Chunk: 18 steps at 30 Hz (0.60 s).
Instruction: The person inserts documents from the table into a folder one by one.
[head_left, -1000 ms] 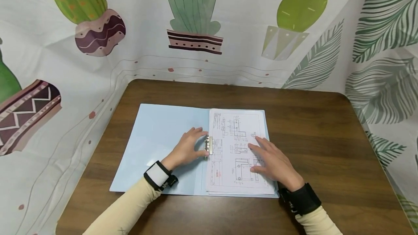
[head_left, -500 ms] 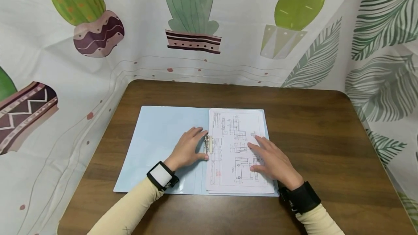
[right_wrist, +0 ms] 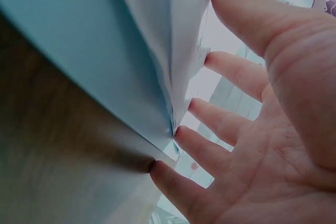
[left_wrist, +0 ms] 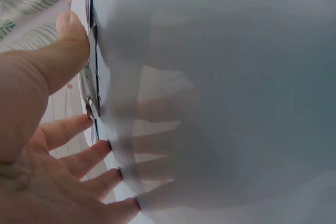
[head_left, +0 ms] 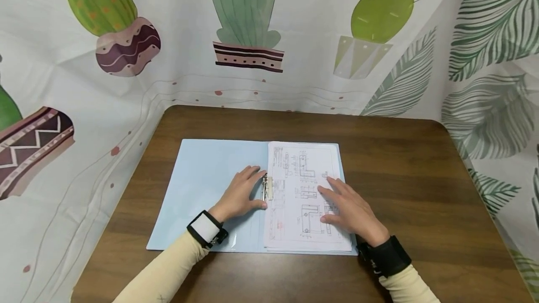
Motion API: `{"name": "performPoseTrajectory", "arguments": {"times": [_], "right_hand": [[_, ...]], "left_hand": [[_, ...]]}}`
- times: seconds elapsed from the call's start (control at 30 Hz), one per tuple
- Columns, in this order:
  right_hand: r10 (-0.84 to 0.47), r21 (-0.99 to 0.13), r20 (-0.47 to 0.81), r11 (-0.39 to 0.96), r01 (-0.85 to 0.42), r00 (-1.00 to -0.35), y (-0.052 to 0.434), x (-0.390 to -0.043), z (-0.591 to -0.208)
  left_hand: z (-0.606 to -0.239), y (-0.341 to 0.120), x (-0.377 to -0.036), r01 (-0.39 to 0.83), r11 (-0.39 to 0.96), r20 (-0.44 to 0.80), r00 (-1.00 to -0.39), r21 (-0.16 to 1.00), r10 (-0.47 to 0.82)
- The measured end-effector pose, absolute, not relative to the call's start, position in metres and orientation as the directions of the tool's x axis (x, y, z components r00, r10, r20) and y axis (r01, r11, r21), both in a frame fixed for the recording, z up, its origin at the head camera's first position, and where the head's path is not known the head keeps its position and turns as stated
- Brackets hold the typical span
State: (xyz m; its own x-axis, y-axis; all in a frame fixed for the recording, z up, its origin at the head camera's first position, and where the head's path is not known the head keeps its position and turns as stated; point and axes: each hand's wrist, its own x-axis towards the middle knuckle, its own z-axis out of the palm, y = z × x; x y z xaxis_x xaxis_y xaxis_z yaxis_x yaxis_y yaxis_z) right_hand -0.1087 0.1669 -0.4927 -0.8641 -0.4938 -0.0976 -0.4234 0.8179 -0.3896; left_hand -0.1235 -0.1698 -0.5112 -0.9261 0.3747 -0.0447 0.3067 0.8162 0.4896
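Observation:
A light blue folder (head_left: pixel 210 172) lies spread flat on the table, its left cover bare. A stack of papers printed with technical drawings (head_left: pixel 290 228) rests on its right side, beside a metal binder clip (head_left: pixel 265 188) at the spine. My left hand (head_left: pixel 239 195) spans this clip, thumb near its lower end and index finger near its upper end. In the left wrist view the other fingertips (left_wrist: pixel 116 173) touch the blue cover. Spread over the right part of the top sheet is my right hand (head_left: pixel 351 209), its fingertips on the paper; it holds nothing.
The brown wooden table (head_left: pixel 400 162) extends past the folder on all sides. Behind it and at the sides hangs a white cloth (head_left: pixel 181 46) printed with cacti and leaves. Each wrist wears a black strap (head_left: pixel 389 256).
My left thumb has slid slightly down along the clip, and the clip's metal parts look flatter than a second ago. The right hand stays in place on the papers.

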Motion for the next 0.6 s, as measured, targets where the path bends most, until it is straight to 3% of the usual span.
{"name": "performPoseTrajectory", "arguments": {"times": [0.4,0.6], "right_hand": [[-0.501,-0.406,-0.074,0.805,-0.433,-0.862,0.171,-0.107,-0.494],[-0.518,-0.425,-0.072,0.789,-0.443,-0.852,0.171,-0.106,-0.492]], "left_hand": [[-0.508,-0.175,-0.121,0.288,0.775,-0.052,-0.923,0.562,0.38],[-0.489,-0.212,-0.103,0.215,0.815,0.044,-0.973,0.538,0.227]]}}
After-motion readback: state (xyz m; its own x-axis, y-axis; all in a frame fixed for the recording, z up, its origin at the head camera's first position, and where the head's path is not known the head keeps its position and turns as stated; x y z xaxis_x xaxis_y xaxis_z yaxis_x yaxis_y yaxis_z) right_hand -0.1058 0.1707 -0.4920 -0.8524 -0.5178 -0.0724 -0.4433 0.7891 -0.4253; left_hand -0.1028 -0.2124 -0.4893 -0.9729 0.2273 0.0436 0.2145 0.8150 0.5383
